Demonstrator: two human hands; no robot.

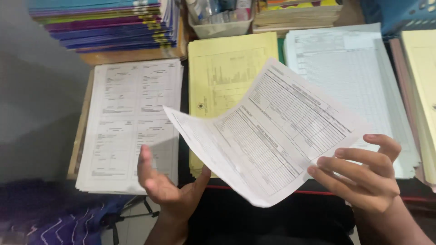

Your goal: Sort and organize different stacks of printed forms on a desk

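Printed form sheet is up in the air over the desk, above the gap between the white form stack and the yellow form stack. Right hand has it pinched at the right edge, fingers curled on top, thumb hidden under the paper. Left hand is open, palm up, thumb tip just touching the lower left edge, clamping nothing. Risks: single-edge pinch plus a visible bow in the sheet, so it likely sags or slips if the right fingers relax; free left corner hangs low and could catch the yellow stack's edge and crease, or drag its top sheet out of square. Surface: dark desk, nearly covered, with a pale gridded form stack at right, more yellow paper at far right, coloured booklets stacked back left, clear plastic tray back centre. Grey wall to the left, purple patterned cloth low left.
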